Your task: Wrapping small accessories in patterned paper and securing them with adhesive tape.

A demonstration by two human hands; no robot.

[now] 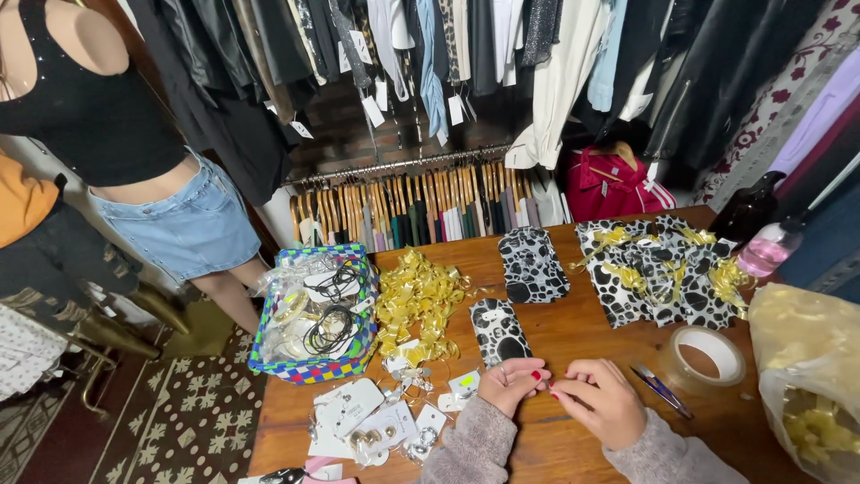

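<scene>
Left hand [511,384] and right hand [598,401] meet fingertip to fingertip over the worktop [573,332], pinching something too small to make out; it could easily slip among the earring cards [363,414] left of them. A spotted pouch [499,332] lies just beyond, tape roll [712,357] and scissors [661,391] to the right.

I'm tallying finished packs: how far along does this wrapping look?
Done: a pile of spotted bags tied with gold ribbon. In hand: left hand and right hand pinch something too small to tell. Left: two plain spotted bags, loose gold bows, carded earrings.
</scene>
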